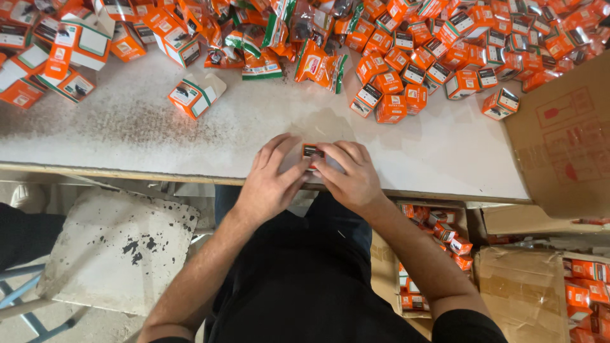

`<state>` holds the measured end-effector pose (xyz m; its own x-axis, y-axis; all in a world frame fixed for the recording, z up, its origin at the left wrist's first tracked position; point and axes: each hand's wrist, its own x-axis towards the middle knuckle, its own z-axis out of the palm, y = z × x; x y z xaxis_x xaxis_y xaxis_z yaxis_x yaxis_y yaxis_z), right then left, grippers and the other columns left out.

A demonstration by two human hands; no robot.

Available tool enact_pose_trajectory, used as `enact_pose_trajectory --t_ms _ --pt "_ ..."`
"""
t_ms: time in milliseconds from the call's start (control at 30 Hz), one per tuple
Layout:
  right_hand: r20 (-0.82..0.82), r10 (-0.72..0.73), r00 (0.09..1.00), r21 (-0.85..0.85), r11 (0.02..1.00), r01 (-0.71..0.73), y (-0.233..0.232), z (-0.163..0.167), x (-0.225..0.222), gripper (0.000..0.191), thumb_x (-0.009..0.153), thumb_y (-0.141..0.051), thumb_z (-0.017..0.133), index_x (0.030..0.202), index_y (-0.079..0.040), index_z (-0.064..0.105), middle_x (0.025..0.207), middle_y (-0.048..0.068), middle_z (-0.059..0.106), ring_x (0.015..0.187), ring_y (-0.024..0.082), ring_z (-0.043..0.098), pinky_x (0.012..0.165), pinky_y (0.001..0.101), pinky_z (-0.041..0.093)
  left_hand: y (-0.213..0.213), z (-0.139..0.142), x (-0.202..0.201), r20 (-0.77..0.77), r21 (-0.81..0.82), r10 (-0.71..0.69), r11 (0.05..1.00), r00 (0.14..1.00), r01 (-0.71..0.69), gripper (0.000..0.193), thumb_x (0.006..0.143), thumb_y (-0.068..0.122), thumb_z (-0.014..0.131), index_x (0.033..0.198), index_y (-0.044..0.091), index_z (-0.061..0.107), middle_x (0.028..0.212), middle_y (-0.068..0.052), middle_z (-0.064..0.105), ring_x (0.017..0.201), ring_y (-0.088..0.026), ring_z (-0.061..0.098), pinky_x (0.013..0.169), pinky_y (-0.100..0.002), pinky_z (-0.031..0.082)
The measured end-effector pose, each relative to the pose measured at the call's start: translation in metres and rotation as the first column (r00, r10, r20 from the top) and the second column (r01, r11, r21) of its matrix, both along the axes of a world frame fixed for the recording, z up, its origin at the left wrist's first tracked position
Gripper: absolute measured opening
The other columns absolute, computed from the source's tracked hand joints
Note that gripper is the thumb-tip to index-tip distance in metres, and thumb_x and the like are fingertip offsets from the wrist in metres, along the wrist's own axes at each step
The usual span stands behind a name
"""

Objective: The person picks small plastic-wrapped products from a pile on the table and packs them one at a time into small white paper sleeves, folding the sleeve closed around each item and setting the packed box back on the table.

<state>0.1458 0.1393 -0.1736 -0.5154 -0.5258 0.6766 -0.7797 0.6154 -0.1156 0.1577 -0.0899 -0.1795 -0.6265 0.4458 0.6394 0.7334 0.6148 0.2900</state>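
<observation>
Pinching one small orange box (312, 152) at the tabletop's (146, 127) 6 o'clock edge, both hands, left (270, 181) and right (349, 174), pressed together; closed boxes (445, 51) heaped at 1 o'clock, open ones (196, 95) remaining at 10.

Single head-worn view, straight down, close over both hands at the near edge of the white table (159, 127).
</observation>
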Motion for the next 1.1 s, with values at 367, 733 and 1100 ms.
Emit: enact_pose_trajectory --t_ms 367,733,1100 --pt "0.166 -0.112 0.98 -0.098 0.987 0.129 -0.045 0.021 -0.106 0.056 0.098 -0.016 0.071 0.148 0.001 0.053 0.144 0.024 0.051 0.133 0.042 0.051 0.114 0.0512 0.041 -0.09 0.034 -0.063 -0.12 -0.088 0.58 0.802 0.806 -0.59 0.062 0.086 0.018 0.079 0.144 0.006 0.06 0.145 -0.028 0.049 0.126 -0.047 0.051 0.1 -0.055 0.048" --pt "0.212 -0.217 0.953 0.184 0.966 0.179 -0.052 -0.011 -0.078 0.036 0.089 -0.033 0.079 0.113 -0.008 0.069 0.11 0.012 0.06 0.112 0.033 0.056 0.091 0.0513 0.044 -0.052 0.006 -0.023 0.182 0.269 0.351 0.881 0.919 -0.39 0.049 0.078 0.013 0.086 0.116 0.003 0.058 0.124 -0.022 0.056 0.113 -0.042 0.059 0.092 -0.047 0.053" --pt "0.616 0.209 0.759 -0.567 0.787 0.243 -0.019 -0.027 -0.021 0.034 0.102 -0.008 0.055 0.135 -0.002 0.057 0.094 0.006 0.069 0.079 0.014 0.069 0.067 0.027 0.054 0.0 0.006 -0.021 0.069 0.198 0.243 0.947 0.968 -0.252 0.062 0.076 0.021 0.088 0.126 0.002 0.057 0.117 -0.019 0.059 0.103 -0.039 0.061 0.084 -0.047 0.055"
